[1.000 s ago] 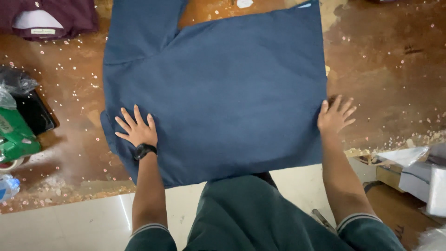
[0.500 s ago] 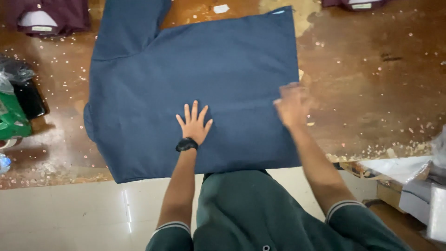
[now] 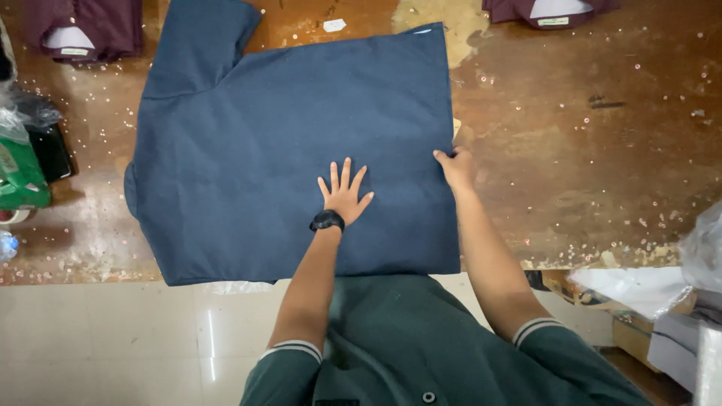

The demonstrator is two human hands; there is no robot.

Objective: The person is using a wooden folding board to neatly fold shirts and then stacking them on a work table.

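Plain navy-blue shirt (image 3: 293,143) on a brown table (image 3: 587,150); folded maroon shirts (image 3: 83,30) beyond.

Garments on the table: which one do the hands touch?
The dark blue shirt, spread flat; left hand presses it, right hand grips its edge. Both folded maroon garments lie untouched.

The shirt (image 3: 293,143) lies spread on the tabletop (image 3: 587,150), its sleeve toward 11 o'clock. The left hand (image 3: 344,194) rests flat on it near the middle; the right hand (image 3: 456,167) grips its 3 o'clock edge. Folded garments sit at 10 (image 3: 83,30) and 1 o'clock (image 3: 549,10), bags (image 3: 22,165) at 9.
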